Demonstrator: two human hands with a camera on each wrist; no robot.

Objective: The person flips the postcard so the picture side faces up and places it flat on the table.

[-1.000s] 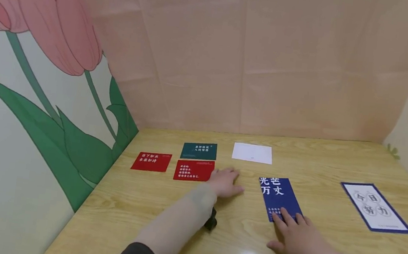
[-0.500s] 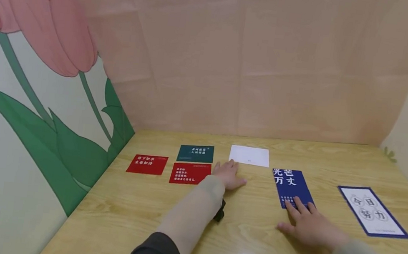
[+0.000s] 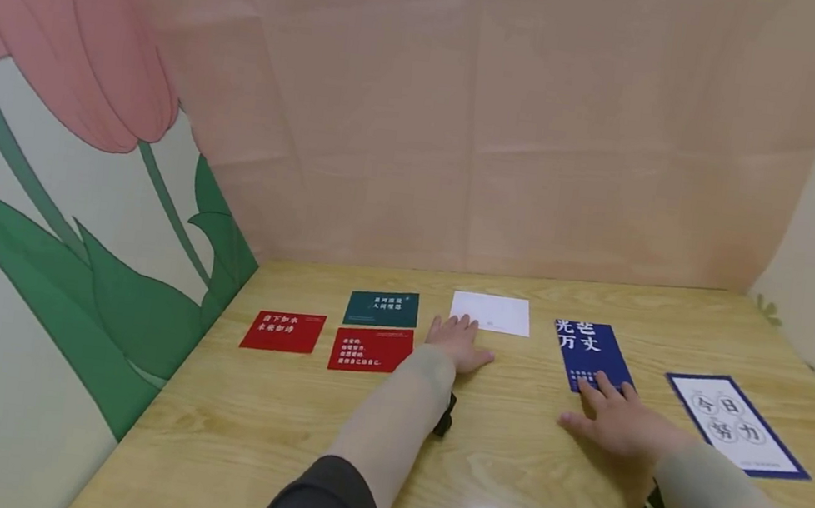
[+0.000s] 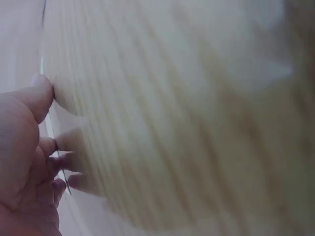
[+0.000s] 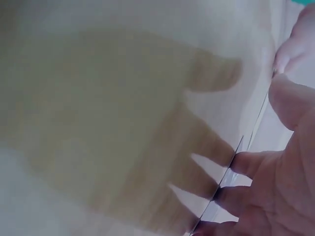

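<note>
My right hand [image 3: 618, 420] lies spread with its fingertips on the near edge of a dark blue card [image 3: 592, 352] with white characters. In the right wrist view, straight fingers of the right hand [image 5: 275, 191] rest on that card's edge. My left hand [image 3: 457, 345] reaches to a blank-looking white card [image 3: 494, 314]. Its straight fingertips are at the card's near edge. The left wrist view has the left hand [image 4: 22, 157] with thumb apart and fingertips down at a thin card edge. Just left of this hand lies a red card [image 3: 366, 352] with white writing.
A green card [image 3: 380, 308] sits behind the red one, and a second red card [image 3: 283, 332] is further left. At the right lies a white card with a blue border [image 3: 742, 435], partly behind the right arm. An upright pink-beige sheet [image 3: 467, 127] backs the wooden table [image 3: 243, 436].
The blue card has slid away from me and a little to the right under my right fingertips. My left hand has moved from beside the red card to the white card's near edge.
</note>
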